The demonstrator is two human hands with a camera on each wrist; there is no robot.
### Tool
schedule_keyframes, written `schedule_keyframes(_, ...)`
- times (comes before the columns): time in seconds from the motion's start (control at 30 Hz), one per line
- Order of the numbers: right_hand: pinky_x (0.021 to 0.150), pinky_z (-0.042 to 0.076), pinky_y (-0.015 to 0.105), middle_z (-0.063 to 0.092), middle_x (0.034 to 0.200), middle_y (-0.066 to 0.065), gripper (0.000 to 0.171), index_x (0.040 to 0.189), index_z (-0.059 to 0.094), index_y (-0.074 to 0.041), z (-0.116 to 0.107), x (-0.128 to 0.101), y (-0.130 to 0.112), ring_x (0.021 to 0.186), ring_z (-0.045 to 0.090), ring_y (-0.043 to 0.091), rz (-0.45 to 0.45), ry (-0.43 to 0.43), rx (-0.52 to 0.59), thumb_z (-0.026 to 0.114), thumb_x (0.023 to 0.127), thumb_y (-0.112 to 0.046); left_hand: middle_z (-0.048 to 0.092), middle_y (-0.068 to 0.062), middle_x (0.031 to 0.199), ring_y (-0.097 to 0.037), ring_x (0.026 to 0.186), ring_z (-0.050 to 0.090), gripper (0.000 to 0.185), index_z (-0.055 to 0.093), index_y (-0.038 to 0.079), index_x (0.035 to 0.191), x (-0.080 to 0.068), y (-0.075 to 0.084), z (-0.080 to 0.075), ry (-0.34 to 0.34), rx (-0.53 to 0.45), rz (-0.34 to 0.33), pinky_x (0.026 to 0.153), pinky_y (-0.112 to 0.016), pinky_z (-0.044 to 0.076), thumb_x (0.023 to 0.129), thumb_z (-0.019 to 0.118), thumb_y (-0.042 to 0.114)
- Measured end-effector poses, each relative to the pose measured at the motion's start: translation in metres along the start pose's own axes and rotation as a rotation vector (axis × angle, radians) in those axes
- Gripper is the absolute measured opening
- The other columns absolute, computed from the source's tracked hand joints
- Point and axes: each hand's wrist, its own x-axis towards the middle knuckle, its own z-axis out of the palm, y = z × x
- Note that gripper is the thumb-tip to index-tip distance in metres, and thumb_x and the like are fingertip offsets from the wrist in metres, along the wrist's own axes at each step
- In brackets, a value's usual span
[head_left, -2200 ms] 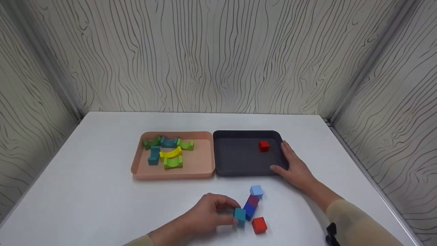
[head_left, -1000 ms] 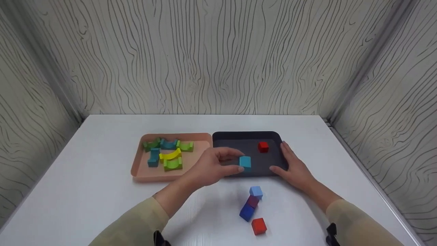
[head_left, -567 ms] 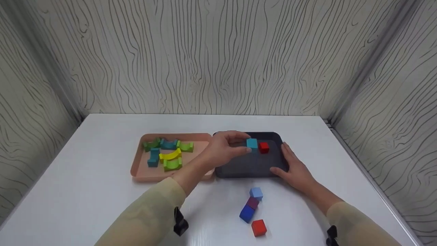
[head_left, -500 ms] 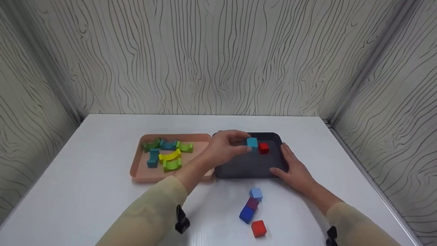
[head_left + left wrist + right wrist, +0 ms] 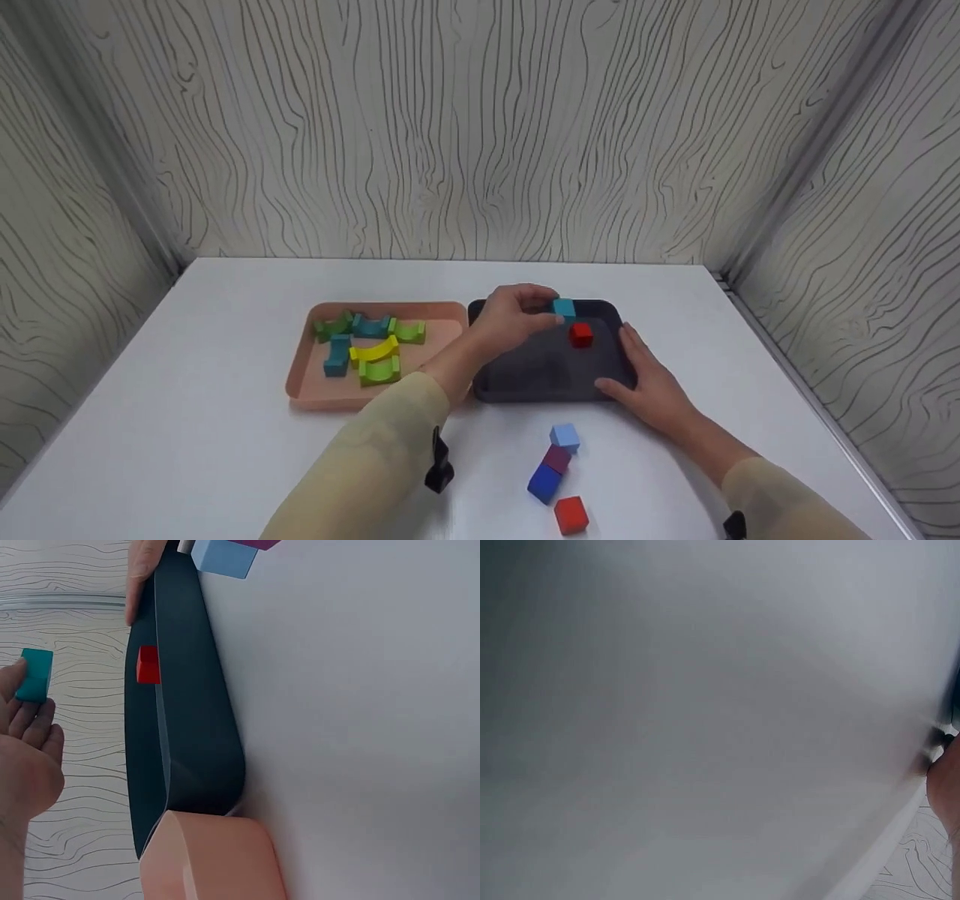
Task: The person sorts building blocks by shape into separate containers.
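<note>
My left hand pinches a teal cube over the far part of the dark tray, just behind a red cube that lies in the tray. The left wrist view shows the teal cube at my fingertips, the red cube and the dark tray. My right hand rests flat against the tray's right rim, fingers straight. The right wrist view shows only blurred white table.
A pink tray left of the dark one holds several green, teal and yellow arch blocks. On the white table near me lie a light blue cube, a purple cube, a dark blue cube and a red cube.
My left hand lifted the teal cube from the table near the other cubes and carried it up and away over the dark tray. The right hand stayed on the tray's rim.
</note>
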Motion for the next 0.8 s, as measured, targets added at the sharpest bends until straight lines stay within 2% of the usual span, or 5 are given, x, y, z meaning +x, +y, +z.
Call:
schedule_keyframes(0.3,0.123,0.022,0.067,0.011,0.177,0.018,0.108,0.170,0.014,-0.006,0.000,0.002,0.000,0.159,0.015,0.048,-0.015,0.007,-0.020,0.068,0.097,-0.064,0.076,0.001,0.122,-0.009,0.113,0.070,0.033,0.075,0.010,0.129,0.019,-0.022,0.011,0.037,-0.014,-0.004,0.095,-0.030,0.058,0.097,0.080,0.014)
schedule_keyframes(0.47,0.122,0.022,0.068,0.010,0.177,0.018,0.109,0.171,0.012,-0.007,-0.003,0.000,0.002,0.159,0.015,0.049,0.000,-0.001,-0.031,0.067,0.097,-0.064,0.074,0.000,0.123,-0.011,0.116,0.068,0.033,0.075,0.010,0.129,0.028,-0.032,0.018,0.058,0.009,-0.026,0.095,-0.030,0.058,0.097,0.080,0.014)
schedule_keyframes(0.67,0.122,0.023,0.068,0.009,0.177,0.017,0.109,0.171,0.012,-0.008,-0.001,0.003,0.002,0.159,0.015,0.048,-0.011,0.004,-0.033,0.067,0.096,-0.065,0.075,-0.001,0.122,-0.013,0.115,0.069,0.032,0.076,0.011,0.127,0.035,-0.042,0.018,0.100,0.058,-0.064,0.096,-0.032,0.058,0.096,0.081,0.014)
schedule_keyframes(0.8,0.122,0.023,0.069,0.009,0.177,0.018,0.109,0.171,0.013,-0.007,-0.001,0.004,0.000,0.159,0.015,0.048,-0.006,0.003,-0.035,0.068,0.096,-0.065,0.075,-0.002,0.123,-0.013,0.117,0.069,0.032,0.076,0.011,0.127,0.039,-0.048,0.018,0.104,0.097,-0.086,0.098,-0.032,0.057,0.095,0.082,0.015)
